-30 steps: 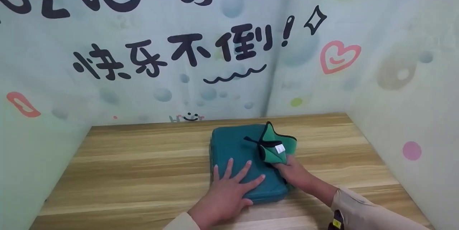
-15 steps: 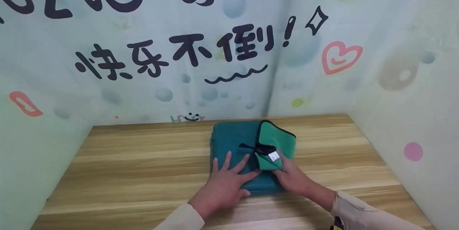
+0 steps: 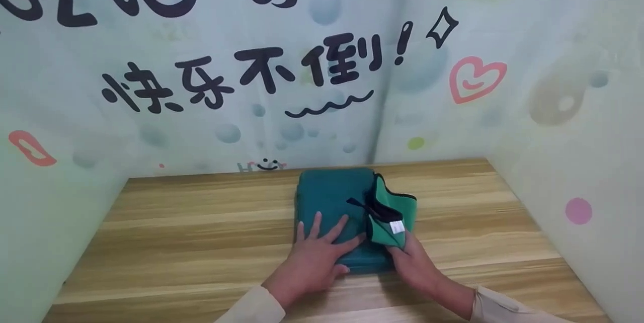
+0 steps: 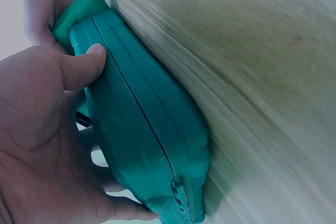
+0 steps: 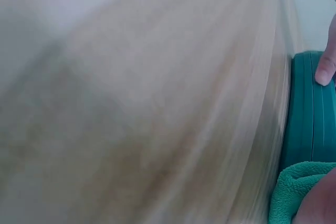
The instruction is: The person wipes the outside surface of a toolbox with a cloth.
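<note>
A teal zippered case [image 3: 327,194] lies flat on the wooden table [image 3: 201,222]. My left hand [image 3: 322,242] presses on its lid with spread, straight fingers. In the left wrist view the left thumb [image 4: 84,66] rests against the case's [image 4: 142,129] side seam. A green cloth [image 3: 390,210] with black trim and a white label [image 3: 397,226] lies over the case's right part. My right hand [image 3: 400,245] pinches the cloth's near corner at the case's front right edge. The right wrist view shows the case's edge [image 5: 310,114] and a bit of cloth [image 5: 294,192].
Pale printed walls [image 3: 302,86] with black lettering and a pink heart [image 3: 475,79] enclose the table at the back, left and right. Bare wood [image 3: 176,242] stretches left of the case, with a narrower strip [image 3: 478,212] to its right.
The right hand has drawn the cloth's labelled corner from up over the case back toward the near edge. The left hand stays flat on the lid, shifted slightly.
</note>
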`<state>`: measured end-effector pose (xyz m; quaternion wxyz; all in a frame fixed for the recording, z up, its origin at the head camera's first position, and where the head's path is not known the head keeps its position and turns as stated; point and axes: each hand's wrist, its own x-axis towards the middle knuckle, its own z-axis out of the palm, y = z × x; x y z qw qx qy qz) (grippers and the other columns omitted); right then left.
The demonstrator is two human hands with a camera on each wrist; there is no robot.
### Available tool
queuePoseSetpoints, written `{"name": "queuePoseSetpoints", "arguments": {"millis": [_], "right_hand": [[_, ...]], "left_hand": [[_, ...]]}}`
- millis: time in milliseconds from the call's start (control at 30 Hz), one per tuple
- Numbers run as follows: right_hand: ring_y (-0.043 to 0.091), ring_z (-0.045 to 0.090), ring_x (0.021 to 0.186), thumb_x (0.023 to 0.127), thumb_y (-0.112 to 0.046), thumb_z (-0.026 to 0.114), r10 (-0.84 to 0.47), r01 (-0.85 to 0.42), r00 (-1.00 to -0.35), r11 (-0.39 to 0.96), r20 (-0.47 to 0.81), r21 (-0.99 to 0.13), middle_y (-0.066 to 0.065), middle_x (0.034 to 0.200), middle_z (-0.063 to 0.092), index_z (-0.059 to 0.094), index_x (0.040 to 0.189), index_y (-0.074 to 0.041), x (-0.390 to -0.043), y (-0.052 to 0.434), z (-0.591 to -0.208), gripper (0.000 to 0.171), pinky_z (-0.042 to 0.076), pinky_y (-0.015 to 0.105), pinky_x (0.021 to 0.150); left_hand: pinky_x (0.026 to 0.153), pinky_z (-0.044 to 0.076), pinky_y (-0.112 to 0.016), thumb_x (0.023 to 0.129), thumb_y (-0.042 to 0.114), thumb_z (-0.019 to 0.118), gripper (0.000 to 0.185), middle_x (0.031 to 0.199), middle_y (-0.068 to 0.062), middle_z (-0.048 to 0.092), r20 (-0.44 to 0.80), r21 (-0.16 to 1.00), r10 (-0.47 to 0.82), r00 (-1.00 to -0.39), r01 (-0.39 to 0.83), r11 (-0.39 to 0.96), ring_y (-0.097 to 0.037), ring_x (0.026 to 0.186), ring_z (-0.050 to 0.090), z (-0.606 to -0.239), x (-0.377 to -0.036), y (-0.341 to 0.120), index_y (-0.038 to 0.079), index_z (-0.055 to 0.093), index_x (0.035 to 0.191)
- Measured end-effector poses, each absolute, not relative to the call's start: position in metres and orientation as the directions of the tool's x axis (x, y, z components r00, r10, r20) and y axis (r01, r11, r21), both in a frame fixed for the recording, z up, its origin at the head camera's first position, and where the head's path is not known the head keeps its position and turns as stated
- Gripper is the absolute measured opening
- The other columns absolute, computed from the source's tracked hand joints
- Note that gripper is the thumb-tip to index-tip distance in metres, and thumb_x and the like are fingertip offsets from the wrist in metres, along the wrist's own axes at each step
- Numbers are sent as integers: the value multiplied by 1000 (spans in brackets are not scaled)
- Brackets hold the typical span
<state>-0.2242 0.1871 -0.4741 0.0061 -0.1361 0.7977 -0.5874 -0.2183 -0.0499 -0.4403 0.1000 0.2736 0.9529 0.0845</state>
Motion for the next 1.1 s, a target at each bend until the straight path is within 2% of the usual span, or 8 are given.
{"name": "queuePoseSetpoints", "arguments": {"millis": [233,400,533,667,867,1100], "right_hand": [[24,47,121,105,-3,49,-183,-93,-982,231,51,-968,14,129,56,54,133,6,-225,186,-469,30,32,42,110],[28,41,130,105,-12,52,-160,20,-986,180,-49,-983,14,140,51,52,137,2,-245,187,-464,35,25,50,114],[30,39,131,103,-12,51,-171,88,-979,139,-112,-986,15,140,49,49,137,1,-266,188,-460,36,22,53,115],[30,40,131,103,-13,48,-195,106,-972,141,-132,-984,14,136,50,51,131,0,-293,189,-457,31,19,55,116],[33,42,123,106,-19,44,-197,118,-968,180,-153,-977,15,123,47,50,118,-2,-328,188,-456,22,23,58,111],[34,39,125,106,-22,43,-176,163,-965,185,-196,-969,15,130,43,44,123,-3,-357,187,-454,26,23,59,111]], "left_hand": [[105,11,-79,102,44,60,65,169,0,10,-156,238,534,-831,493,837,-54,147,0,-439,-217,-53,54,26,157],[105,8,-79,102,41,61,67,169,1,9,-163,256,531,-831,485,836,-53,147,-3,-438,-218,-56,53,25,157],[105,7,-79,102,40,61,69,169,0,8,-170,258,539,-825,491,832,-53,147,-3,-437,-218,-56,52,23,158],[105,7,-79,102,41,62,69,169,1,8,-178,269,537,-825,484,833,-53,147,-4,-436,-218,-55,53,22,157],[106,8,-78,102,41,61,69,169,1,7,-184,282,552,-814,494,823,-52,147,-4,-436,-218,-53,52,22,158],[106,9,-77,102,40,61,69,169,2,6,-201,286,550,-811,488,825,-51,148,-4,-435,-218,-53,53,22,157]]}}
